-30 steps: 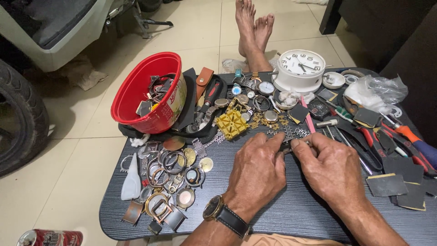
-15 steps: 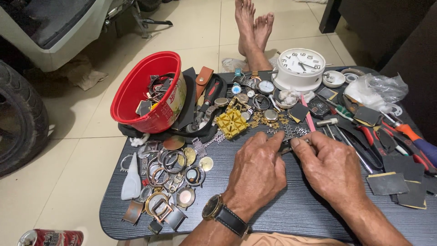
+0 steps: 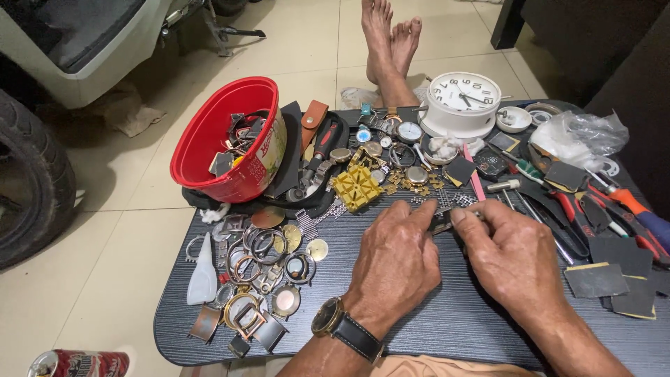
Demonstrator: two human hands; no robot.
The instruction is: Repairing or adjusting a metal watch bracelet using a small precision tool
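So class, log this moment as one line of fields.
left hand: pinching small metal part | right hand: pinching same part | place: above dark table | nearby: red tub, white clock

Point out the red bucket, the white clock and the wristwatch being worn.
red bucket [image 3: 209,132], head view, inner wall.
white clock [image 3: 463,93], head view, dial centre.
wristwatch [image 3: 326,318], head view, case on left wrist.

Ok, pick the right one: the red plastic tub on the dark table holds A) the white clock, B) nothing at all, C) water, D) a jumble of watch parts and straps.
D: the red plastic tub lies tipped at the far left of the dark table, with a jumble of watch parts and straps inside it, while the white clock stands apart on the far side.
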